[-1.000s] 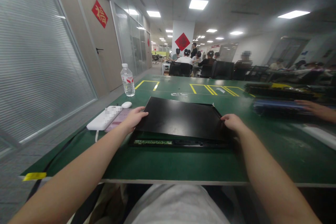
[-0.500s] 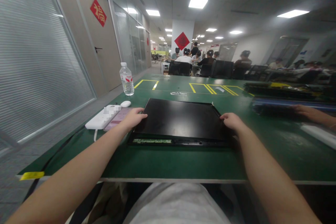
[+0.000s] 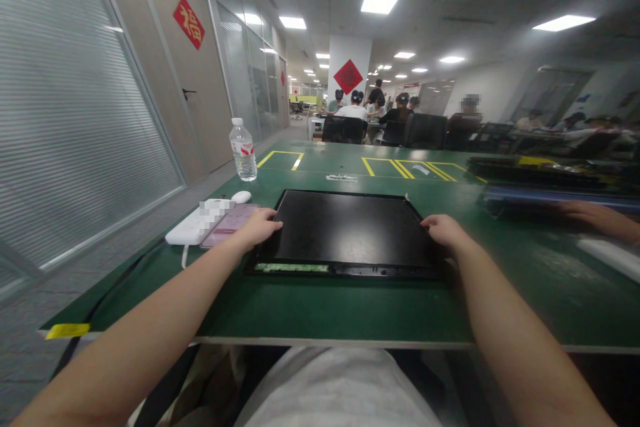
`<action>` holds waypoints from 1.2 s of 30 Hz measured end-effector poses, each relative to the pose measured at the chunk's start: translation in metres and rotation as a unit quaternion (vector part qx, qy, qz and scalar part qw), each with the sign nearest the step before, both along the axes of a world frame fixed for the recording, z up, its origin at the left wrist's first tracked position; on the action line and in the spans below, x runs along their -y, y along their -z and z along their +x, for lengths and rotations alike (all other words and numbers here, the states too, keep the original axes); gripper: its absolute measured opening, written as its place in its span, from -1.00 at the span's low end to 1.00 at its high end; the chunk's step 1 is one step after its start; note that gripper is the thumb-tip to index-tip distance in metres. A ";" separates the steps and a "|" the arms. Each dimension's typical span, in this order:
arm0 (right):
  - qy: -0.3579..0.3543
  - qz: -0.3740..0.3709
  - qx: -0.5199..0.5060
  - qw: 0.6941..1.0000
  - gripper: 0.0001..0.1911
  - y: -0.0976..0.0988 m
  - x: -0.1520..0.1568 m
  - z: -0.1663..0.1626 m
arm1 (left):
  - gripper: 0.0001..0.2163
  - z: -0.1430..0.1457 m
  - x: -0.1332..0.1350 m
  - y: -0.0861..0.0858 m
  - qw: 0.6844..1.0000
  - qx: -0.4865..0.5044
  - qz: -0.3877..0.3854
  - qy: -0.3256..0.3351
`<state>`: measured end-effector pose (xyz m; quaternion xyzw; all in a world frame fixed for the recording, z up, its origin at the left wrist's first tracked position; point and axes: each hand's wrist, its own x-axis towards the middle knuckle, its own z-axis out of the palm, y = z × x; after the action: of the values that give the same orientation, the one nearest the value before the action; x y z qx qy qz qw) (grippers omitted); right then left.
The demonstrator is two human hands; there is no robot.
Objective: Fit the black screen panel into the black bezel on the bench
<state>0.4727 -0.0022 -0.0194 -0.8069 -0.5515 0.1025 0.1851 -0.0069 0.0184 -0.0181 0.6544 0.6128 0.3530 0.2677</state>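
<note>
A black LCD panel (image 3: 350,227) lies within a shallow black frame (image 3: 430,271) on the green table. Along the frame's near side, a green circuit strip (image 3: 292,268) shows to the left. My left hand (image 3: 261,227) grips the panel's left edge, thumb on top. At the right edge, my right hand (image 3: 443,232) is closed on the panel, its thumb and bent index finger near the rim. The undersides of both grips are hidden.
Left of the panel are a white power strip (image 3: 186,227), a pinkish phone (image 3: 230,227), a white mouse (image 3: 242,197) and a water bottle (image 3: 244,153). Another person's hand (image 3: 595,215) is by dark blurred parts at the right. Yellow tape (image 3: 383,160) marks the far table.
The panel has sunk slightly into the frame, and more of the frame's far rim shows. Both hands keep their hold on the side edges. The view has shifted a little.
</note>
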 end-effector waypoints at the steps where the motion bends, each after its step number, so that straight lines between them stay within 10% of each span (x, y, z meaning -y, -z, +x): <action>1: 0.001 0.001 -0.001 1.000 -0.59 0.001 0.000 0.001 | -0.79 0.000 0.000 0.000 1.000 -0.007 0.002 -0.003; 36: 0.003 -0.014 0.010 1.000 -0.54 -0.002 0.002 -0.002 | -0.70 -0.001 -0.001 0.002 0.987 -0.159 0.004 0.011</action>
<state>0.4704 -0.0043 -0.0171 -0.8120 -0.5494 0.1020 0.1686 -0.0074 0.0195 -0.0204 0.7100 0.6390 0.2435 0.1681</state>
